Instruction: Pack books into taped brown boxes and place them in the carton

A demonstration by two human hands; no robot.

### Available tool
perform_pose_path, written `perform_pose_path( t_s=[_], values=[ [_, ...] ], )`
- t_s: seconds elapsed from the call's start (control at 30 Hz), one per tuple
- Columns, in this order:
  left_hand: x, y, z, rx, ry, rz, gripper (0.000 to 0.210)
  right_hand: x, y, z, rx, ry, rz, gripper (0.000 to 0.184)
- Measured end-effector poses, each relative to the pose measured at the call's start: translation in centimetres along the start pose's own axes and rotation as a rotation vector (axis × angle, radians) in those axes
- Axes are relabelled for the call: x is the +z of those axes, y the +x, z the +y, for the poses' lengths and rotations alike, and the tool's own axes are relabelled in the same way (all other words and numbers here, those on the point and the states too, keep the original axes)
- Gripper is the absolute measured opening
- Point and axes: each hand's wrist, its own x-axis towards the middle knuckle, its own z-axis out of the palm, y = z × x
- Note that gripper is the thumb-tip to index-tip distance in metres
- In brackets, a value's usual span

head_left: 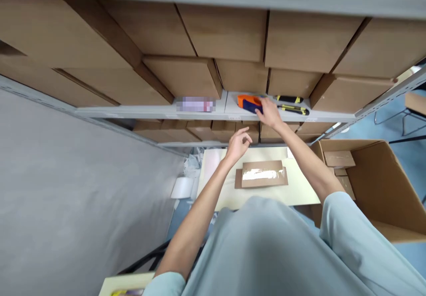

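My right hand [270, 113] reaches to the shelf [229, 103] and has its fingers closed around the right end of an orange and dark blue tool, which looks like a tape dispenser [246, 103]. Just right of that hand lie utility knives in black and yellow [294, 109]. My left hand [237, 146] hovers lower, in front of the shelf, with loosely bent fingers apart and nothing in them. Beneath both hands, a flat cardboard box [262, 174] with shiny tape along its top rests on the pale table [299, 189].
Brown cartons [221, 29] are stacked along the shelf, with smaller boxes [199, 130] on the level below. A large open carton [382, 185] with several boxes inside stands at the right. A grey wall [83, 189] closes off the left, near a white roll [182, 187].
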Motion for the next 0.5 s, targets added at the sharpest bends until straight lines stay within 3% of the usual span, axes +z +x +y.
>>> perform_pose_path(
  t_s=[0.1, 0.23, 0.3, 0.4, 0.5],
  values=[
    [1.0, -5.5, -2.2, -0.063, -0.044, 0.062, 0.014, 0.7, -7.1, 1.9, 0.022, 0.157, 0.186, 0.061],
    [3.5, -13.5, -4.5, -0.290, -0.048, 0.095, 0.018, 2.0, -19.8, 2.3, 0.259, 0.310, 0.200, 0.064],
    [5.3, -16.2, -4.9, -0.363, -0.026, 0.068, 0.026, 3.4, -25.7, 1.7, 0.405, 0.358, 0.182, 0.068],
    [8.3, -18.0, -5.0, -0.423, 0.041, 0.022, 0.049, 5.8, -31.6, 0.9, 0.587, 0.409, 0.113, 0.079],
    [11.0, -17.9, -5.0, -0.537, 0.079, -0.005, 0.087, 7.7, -33.7, 0.3, 0.667, 0.442, 0.020, 0.089]
  ],
)
